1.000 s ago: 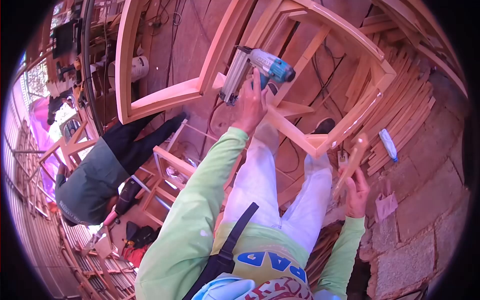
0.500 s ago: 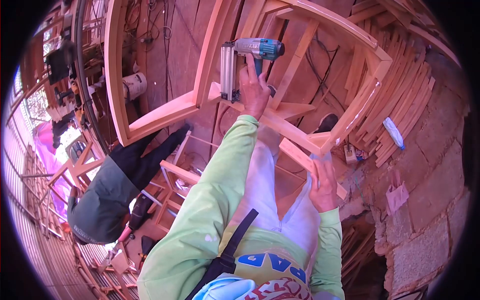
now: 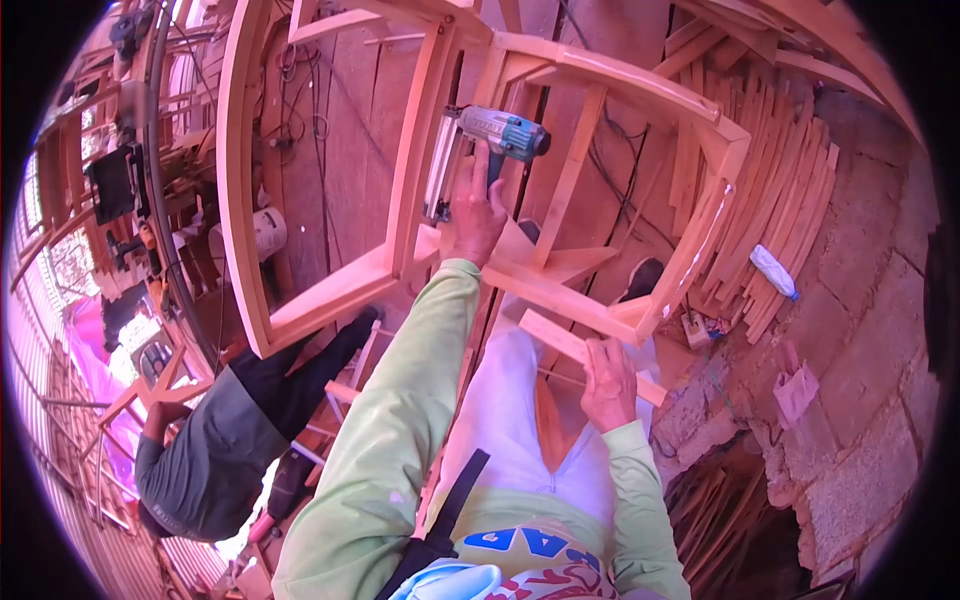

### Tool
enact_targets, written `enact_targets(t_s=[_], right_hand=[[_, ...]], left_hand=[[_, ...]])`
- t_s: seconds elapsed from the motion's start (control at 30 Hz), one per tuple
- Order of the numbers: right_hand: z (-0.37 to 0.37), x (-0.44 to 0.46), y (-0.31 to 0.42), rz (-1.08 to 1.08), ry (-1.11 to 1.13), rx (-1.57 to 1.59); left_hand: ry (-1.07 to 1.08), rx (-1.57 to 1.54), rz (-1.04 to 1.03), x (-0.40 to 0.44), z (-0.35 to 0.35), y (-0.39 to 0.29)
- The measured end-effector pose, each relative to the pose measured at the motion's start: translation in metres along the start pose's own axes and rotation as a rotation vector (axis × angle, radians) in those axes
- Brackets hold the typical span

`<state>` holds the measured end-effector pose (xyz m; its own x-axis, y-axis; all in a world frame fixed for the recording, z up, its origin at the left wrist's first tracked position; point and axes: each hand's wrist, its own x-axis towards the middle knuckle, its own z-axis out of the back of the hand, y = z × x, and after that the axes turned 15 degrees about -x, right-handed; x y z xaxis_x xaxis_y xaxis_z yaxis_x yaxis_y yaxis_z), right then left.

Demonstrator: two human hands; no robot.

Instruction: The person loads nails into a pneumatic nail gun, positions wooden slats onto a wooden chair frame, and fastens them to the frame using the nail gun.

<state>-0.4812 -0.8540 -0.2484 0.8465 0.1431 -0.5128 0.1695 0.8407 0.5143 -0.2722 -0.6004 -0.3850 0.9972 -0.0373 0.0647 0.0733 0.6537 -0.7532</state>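
Observation:
My left hand (image 3: 474,217) is closed around the handle of a teal and grey nail gun (image 3: 503,132), with its long silver magazine hanging beside a wooden chair frame (image 3: 405,150). The gun's nose is close to the frame's upright, and I cannot tell whether they touch. My right hand (image 3: 608,385) grips a short wooden slat (image 3: 555,338), held slanting in front of my legs. Just beyond the slat lies the near rail of a second, joined part of the wooden frame (image 3: 570,298), with whitish lines along its right side.
Long wooden strips (image 3: 770,190) lie stacked at the right, with a plastic bottle (image 3: 773,272) on them. Another person (image 3: 215,440) bends over at the left. A white bucket (image 3: 265,232) and cables (image 3: 625,190) are on the floor. Broken concrete edges a pit (image 3: 735,500) at lower right.
The view has shifted a little. My left hand has moved the nail gun slightly left, and its magazine now leans. My right hand has brought the slat left and down in view.

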Motion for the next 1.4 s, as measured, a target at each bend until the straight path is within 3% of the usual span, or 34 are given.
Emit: enact_targets(t_s=[0.23, 0.37, 0.6, 1.2, 1.27, 1.4], right_hand=[[-0.018, 0.004, 0.014, -0.048, -0.001, 0.025], [-0.026, 0.02, 0.02, -0.048, -0.062, 0.037], [-0.042, 0.052, 0.03, -0.032, -0.094, -0.022], [-0.054, 0.078, 0.03, -0.075, -0.101, -0.06], [-0.059, 0.076, 0.032, -0.061, -0.117, -0.081], [-0.068, 0.075, 0.029, -0.085, -0.067, -0.112]], left_hand=[[0.04, -0.022, -0.131, 0.046, -0.019, 0.012], [0.058, 0.041, 0.033, 0.066, -0.026, 0.006], [0.076, -0.015, -0.081, 0.086, -0.023, 0.015], [0.105, -0.199, 0.072, 0.085, -0.017, 0.017], [0.143, -0.233, 0.163, 0.083, -0.011, 0.014], [0.209, -0.248, 0.087, 0.088, -0.012, 0.036]])
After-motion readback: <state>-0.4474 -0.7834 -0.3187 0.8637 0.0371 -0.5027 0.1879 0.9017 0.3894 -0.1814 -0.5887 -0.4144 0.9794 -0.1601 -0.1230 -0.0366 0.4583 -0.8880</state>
